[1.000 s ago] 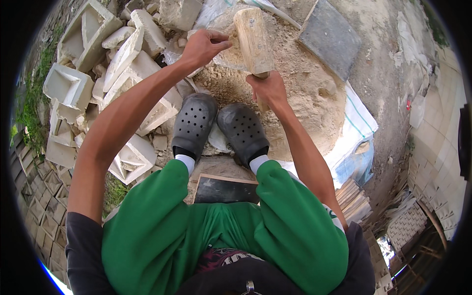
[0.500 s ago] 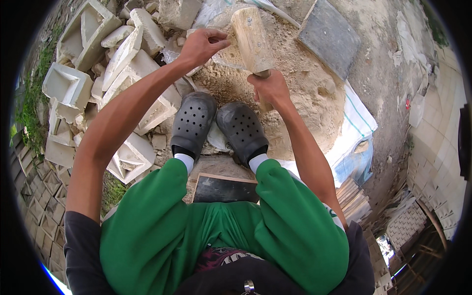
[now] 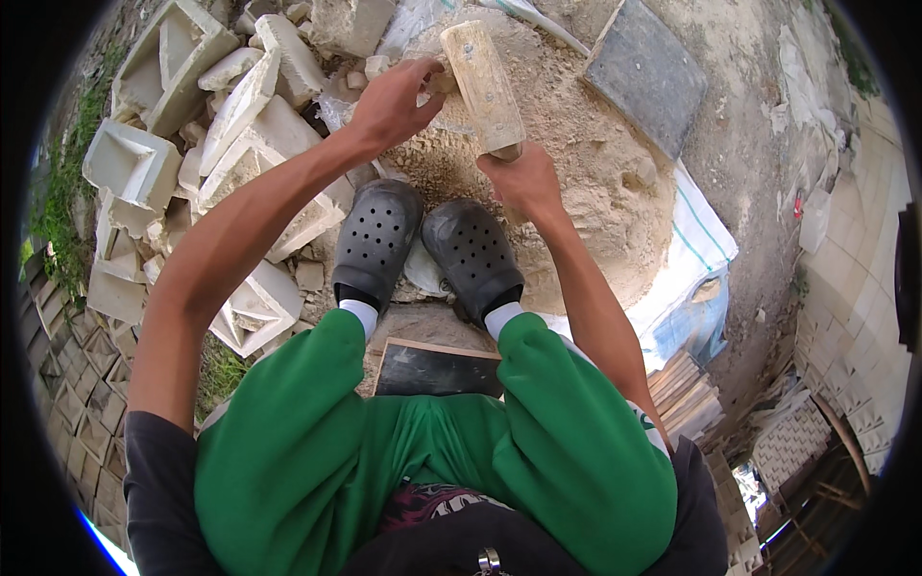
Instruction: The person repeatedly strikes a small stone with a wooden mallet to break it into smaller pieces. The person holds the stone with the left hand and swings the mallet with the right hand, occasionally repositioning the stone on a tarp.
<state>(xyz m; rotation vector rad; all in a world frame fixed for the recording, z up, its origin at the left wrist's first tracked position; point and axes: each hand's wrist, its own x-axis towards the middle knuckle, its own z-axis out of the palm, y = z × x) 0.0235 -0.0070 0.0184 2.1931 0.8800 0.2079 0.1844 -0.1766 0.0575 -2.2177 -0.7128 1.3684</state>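
Note:
My right hand (image 3: 526, 180) is wrapped round the handle of a wooden mallet (image 3: 483, 86), whose pale, worn block head points away from me. Just left of the mallet head, my left hand (image 3: 394, 104) curls its fingers round a small beige chunk (image 3: 441, 83), partly hidden by the fingers. Beneath both hands spreads a heap of crushed beige powder (image 3: 586, 182) with coarse bits in it, lying on a white woven sheet (image 3: 693, 230).
Broken pale cast pieces (image 3: 254, 168) are piled on the left. A grey slab (image 3: 645, 77) lies at the far right of the powder. My dark clogs (image 3: 379, 235) stand at its near edge, with a dark board (image 3: 437, 370) behind them. Thin wooden strips (image 3: 684, 394) lie at the right.
The mallet head has shifted slightly left and tilted, with my right hand moving a little left. My left fingers have curled more, and a chunk now shows at their tips.

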